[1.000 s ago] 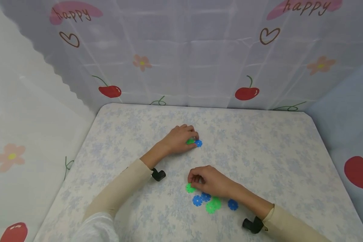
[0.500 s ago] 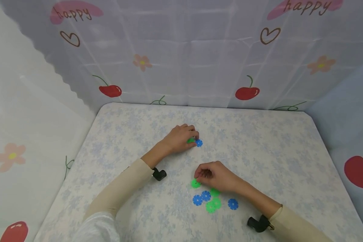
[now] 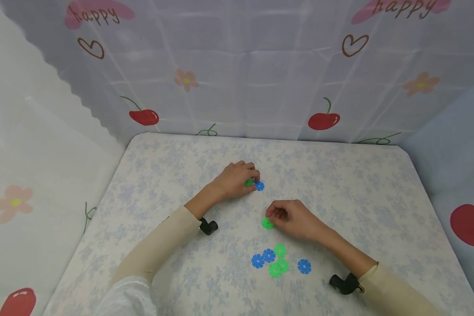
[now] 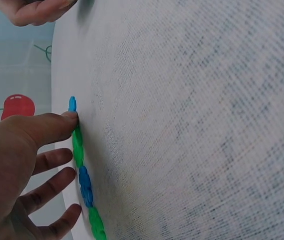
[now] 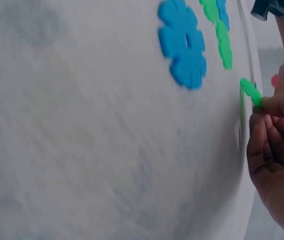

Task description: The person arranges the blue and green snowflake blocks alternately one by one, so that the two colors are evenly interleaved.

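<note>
My left hand [image 3: 235, 180] is at the back middle of the table, thumb and fingers around a row of notched plastic snowflake discs. A blue disc [image 3: 260, 186] pokes out past the fingertips beside a green one [image 3: 249, 182]. Seen from the left wrist, the row [image 4: 86, 187] alternates blue and green and runs along the fingers, with the thumb near its end. Closer to the front, my right hand [image 3: 294, 217] pinches a single green snowflake disc [image 3: 266, 223] between thumb and fingers; the right wrist view shows this disc [image 5: 250, 91] edge-on and tilted.
In front of the right hand lie loose blue discs [image 3: 258, 261] and green discs [image 3: 280, 250], some overlapping. Another blue disc [image 3: 304, 266] lies apart to their right. The pale flowered tablecloth [image 3: 351, 188] reaches back to a printed curtain [image 3: 245, 87].
My right hand has moved back and to the right with the green disc, away from the loose discs, uncovering another green one. The left hand has stayed nearly still.
</note>
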### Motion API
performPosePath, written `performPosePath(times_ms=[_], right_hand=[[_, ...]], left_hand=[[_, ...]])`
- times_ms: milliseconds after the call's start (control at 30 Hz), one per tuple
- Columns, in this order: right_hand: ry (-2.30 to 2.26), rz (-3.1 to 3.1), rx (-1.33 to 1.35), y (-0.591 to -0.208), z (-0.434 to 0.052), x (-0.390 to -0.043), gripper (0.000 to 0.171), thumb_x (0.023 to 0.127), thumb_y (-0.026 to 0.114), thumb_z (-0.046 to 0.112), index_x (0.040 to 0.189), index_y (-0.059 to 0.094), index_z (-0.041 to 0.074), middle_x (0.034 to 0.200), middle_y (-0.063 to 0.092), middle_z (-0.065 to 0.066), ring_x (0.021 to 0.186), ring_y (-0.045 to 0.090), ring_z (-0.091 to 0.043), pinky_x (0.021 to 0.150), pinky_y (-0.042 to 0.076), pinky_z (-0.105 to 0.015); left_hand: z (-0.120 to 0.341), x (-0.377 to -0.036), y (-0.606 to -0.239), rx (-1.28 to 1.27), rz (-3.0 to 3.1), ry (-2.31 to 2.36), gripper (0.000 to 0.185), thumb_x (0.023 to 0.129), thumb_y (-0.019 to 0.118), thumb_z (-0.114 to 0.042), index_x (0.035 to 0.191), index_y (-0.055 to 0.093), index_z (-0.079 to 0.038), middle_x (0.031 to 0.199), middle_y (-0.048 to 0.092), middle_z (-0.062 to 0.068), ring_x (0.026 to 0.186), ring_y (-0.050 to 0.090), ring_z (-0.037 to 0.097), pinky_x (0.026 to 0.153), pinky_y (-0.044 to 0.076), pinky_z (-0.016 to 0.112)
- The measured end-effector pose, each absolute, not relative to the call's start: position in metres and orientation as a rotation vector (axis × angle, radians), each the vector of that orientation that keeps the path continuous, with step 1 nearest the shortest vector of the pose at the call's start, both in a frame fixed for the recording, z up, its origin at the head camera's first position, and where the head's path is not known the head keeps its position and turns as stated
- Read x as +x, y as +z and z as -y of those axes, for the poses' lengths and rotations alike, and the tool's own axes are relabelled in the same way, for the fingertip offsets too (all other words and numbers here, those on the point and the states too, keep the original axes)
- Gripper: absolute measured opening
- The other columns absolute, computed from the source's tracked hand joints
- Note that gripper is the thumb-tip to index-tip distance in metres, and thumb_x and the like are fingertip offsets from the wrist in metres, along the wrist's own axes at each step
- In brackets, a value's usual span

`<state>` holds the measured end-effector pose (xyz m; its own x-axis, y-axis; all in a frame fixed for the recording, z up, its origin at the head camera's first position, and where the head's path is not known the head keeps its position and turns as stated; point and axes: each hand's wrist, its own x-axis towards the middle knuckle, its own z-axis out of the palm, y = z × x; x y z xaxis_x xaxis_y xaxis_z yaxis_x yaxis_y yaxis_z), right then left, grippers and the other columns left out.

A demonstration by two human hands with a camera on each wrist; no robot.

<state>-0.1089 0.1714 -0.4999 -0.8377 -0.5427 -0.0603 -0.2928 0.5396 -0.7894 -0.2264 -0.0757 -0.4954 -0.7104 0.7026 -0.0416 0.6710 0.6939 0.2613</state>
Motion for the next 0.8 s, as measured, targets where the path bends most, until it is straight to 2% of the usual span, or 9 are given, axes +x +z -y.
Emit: performPosePath(times_ms=[267,500,800], right_hand=[[-1.179,-2.554,-0.631,-0.501,-0.186,-0.128,0.008,0.103,0.072,0.011,0.104,0.078,0.017,0.095,0.076,0.005,0.085,0.067,-0.006,0.079,0.057,-0.025],[-1.241,-2.598,-0.604,-0.507,-0.195,-0.140,0.007,0.103,0.072,0.012,0.103,0.078,0.013,0.093,0.077,-0.001,0.082,0.067,-0.008,0.074,0.057,-0.026],[-1.231,-2.616,-0.575,-0.508,-0.197,-0.152,0.007,0.104,0.072,0.015,0.103,0.079,0.014,0.093,0.076,0.000,0.081,0.067,-0.008,0.074,0.056,-0.025]], left_hand=[[0.074,-0.226,-0.495,1.087,-2.762,0.363,0.016,0.102,0.076,-0.038,0.115,0.075,-0.029,0.120,0.067,-0.008,0.115,0.062,0.021,0.095,0.051,0.048],[0.076,-0.226,-0.494,1.081,-2.750,0.377,0.016,0.103,0.076,-0.038,0.116,0.075,-0.029,0.121,0.067,-0.007,0.113,0.061,0.022,0.095,0.051,0.048],[0.075,-0.227,-0.497,1.084,-2.741,0.377,0.017,0.103,0.075,-0.039,0.117,0.075,-0.029,0.121,0.067,-0.008,0.113,0.060,0.020,0.095,0.050,0.046]])
